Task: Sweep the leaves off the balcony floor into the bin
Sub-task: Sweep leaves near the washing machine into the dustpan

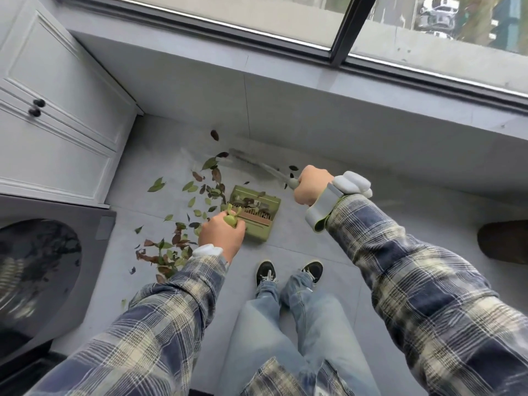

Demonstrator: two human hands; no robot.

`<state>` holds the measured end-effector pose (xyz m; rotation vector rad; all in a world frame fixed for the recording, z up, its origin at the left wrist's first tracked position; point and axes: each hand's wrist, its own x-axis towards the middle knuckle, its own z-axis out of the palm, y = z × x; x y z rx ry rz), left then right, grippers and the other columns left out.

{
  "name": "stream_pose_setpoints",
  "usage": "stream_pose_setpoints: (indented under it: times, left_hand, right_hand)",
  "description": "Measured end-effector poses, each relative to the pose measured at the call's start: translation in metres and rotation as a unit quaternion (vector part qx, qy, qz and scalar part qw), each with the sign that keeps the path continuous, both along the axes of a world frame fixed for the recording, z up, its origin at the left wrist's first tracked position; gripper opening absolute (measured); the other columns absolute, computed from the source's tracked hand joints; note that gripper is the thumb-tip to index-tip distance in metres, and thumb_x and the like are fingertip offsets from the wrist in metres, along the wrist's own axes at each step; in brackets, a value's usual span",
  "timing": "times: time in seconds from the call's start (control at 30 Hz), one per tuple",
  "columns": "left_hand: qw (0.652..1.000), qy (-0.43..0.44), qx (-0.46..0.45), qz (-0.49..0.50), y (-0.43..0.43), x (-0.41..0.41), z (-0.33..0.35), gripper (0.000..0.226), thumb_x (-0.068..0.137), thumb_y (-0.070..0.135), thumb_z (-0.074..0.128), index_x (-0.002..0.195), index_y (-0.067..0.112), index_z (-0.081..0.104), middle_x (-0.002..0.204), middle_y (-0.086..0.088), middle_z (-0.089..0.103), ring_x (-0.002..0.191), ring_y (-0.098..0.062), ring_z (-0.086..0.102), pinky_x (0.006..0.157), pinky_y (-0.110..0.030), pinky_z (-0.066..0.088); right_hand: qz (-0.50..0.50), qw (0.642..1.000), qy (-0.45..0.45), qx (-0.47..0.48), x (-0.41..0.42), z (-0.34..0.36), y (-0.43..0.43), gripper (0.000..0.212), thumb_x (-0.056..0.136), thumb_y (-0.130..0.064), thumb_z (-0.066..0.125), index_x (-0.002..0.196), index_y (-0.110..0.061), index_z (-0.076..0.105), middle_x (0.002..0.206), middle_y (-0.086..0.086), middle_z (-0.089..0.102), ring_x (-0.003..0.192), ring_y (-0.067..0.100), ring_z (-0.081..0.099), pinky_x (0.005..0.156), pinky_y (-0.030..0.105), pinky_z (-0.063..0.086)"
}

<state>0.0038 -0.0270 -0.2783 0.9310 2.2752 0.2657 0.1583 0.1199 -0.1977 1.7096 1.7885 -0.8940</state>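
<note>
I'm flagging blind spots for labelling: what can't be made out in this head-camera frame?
Head of the broom, head view: smeared by motion blur; floor contact unclear.
Handle of the dustpan: mostly hidden inside the left hand.
Some leaves: covered by the left sleeve.
Dark object at the right edge: cut off, unidentifiable.
Dark round opening lower left: blurred and cropped; bin or not, cannot tell.

soft, even daylight enters through the window [285, 18] above; shadows are faint. wide-angle bending warps the edges, and the broom [257, 167] is motion-blurred.
</note>
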Motion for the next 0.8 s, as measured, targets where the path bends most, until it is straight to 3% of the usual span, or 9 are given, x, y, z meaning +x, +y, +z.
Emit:
stream_pose_setpoints:
  times: [0.1, 0.23, 0.3, 0.4, 0.5, 0.6, 0.7, 0.8]
  left_hand:
    - [1.0, 0.002, -0.002, -0.001, 0.001, 0.0, -0.002, 0.022, 0.084, 0.037, 0.06, 0.069, 0.023, 0.053, 0.064, 0.0, 0.059, 0.067, -0.027, 0.06, 0.061, -0.03, 0.053]
    - [1.0, -0.003, 0.004, -0.002, -0.001, 0.001, -0.004, 0.021, 0.084, 0.035, 0.06, 0.069, 0.023, 0.054, 0.061, 0.002, 0.058, 0.065, -0.026, 0.06, 0.059, -0.029, 0.053]
    - [1.0, -0.001, 0.006, -0.003, -0.001, 0.001, -0.003, 0.019, 0.085, 0.034, 0.06, 0.07, 0.023, 0.055, 0.06, 0.003, 0.055, 0.065, -0.026, 0.058, 0.058, -0.027, 0.049]
    - [1.0, -0.001, 0.007, 0.003, 0.0, -0.001, -0.004, 0.017, 0.085, 0.033, 0.06, 0.072, 0.023, 0.055, 0.06, 0.004, 0.055, 0.066, -0.025, 0.058, 0.059, -0.027, 0.049]
    - [1.0, -0.006, -0.002, 0.004, -0.001, 0.0, -0.004, 0.02, 0.085, 0.034, 0.06, 0.07, 0.024, 0.052, 0.062, 0.004, 0.055, 0.067, -0.026, 0.059, 0.061, -0.028, 0.051]
    - [1.0, -0.005, -0.001, 0.003, 0.001, 0.003, -0.001, 0.025, 0.084, 0.034, 0.06, 0.066, 0.022, 0.049, 0.063, 0.002, 0.058, 0.068, -0.027, 0.06, 0.061, -0.028, 0.05]
    - [1.0, -0.003, -0.006, 0.003, -0.002, 0.003, -0.001, 0.018, 0.084, 0.036, 0.06, 0.073, 0.024, 0.053, 0.066, -0.001, 0.06, 0.069, -0.027, 0.061, 0.063, -0.029, 0.052]
    - [1.0, 0.0, -0.002, 0.0, -0.003, 0.004, -0.001, 0.017, 0.084, 0.035, 0.06, 0.074, 0.024, 0.055, 0.066, 0.0, 0.06, 0.068, -0.027, 0.06, 0.061, -0.028, 0.05]
  right_hand:
    - [-0.005, 1.0, 0.009, -0.008, -0.008, -0.02, -0.007, 0.021, 0.095, -0.009, 0.052, 0.076, -0.008, 0.045, 0.068, 0.004, 0.05, 0.055, 0.017, 0.046, 0.057, 0.028, 0.039]
    - [0.041, 0.998, -0.015, -0.052, -0.015, -0.031, -0.021, 0.007, 0.09, -0.008, 0.053, 0.091, -0.002, 0.054, 0.079, 0.001, 0.057, 0.066, 0.017, 0.056, 0.071, 0.03, 0.047]
    - [0.081, 0.995, -0.046, -0.048, -0.008, -0.04, -0.026, 0.031, 0.075, -0.014, 0.062, 0.105, -0.006, 0.06, 0.086, -0.002, 0.064, 0.074, 0.016, 0.064, 0.079, 0.03, 0.053]
    - [0.087, 0.992, -0.087, -0.037, 0.003, -0.062, -0.021, 0.029, 0.054, -0.025, 0.058, 0.081, -0.018, 0.051, 0.092, 0.003, 0.065, 0.076, 0.022, 0.058, 0.085, 0.037, 0.05]
    - [0.038, 0.995, -0.088, -0.027, 0.019, -0.085, 0.003, 0.027, 0.044, -0.017, 0.052, 0.071, -0.018, 0.055, 0.072, -0.001, 0.063, 0.07, 0.022, 0.06, 0.084, 0.04, 0.054]
    - [0.019, 0.998, -0.059, -0.008, 0.022, -0.023, -0.002, 0.013, 0.055, -0.011, 0.061, 0.065, -0.017, 0.055, 0.059, -0.003, 0.056, 0.061, 0.021, 0.057, 0.075, 0.028, 0.053]
    - [-0.016, 1.0, -0.019, -0.006, 0.029, -0.004, -0.005, 0.01, 0.086, -0.008, 0.053, 0.09, -0.012, 0.061, 0.065, 0.0, 0.052, 0.055, 0.018, 0.049, 0.062, 0.026, 0.041]
    - [-0.036, 0.999, 0.002, 0.011, 0.04, -0.009, -0.004, 0.015, 0.09, -0.013, 0.051, 0.099, -0.011, 0.063, 0.071, 0.002, 0.056, 0.057, 0.018, 0.052, 0.064, 0.028, 0.044]
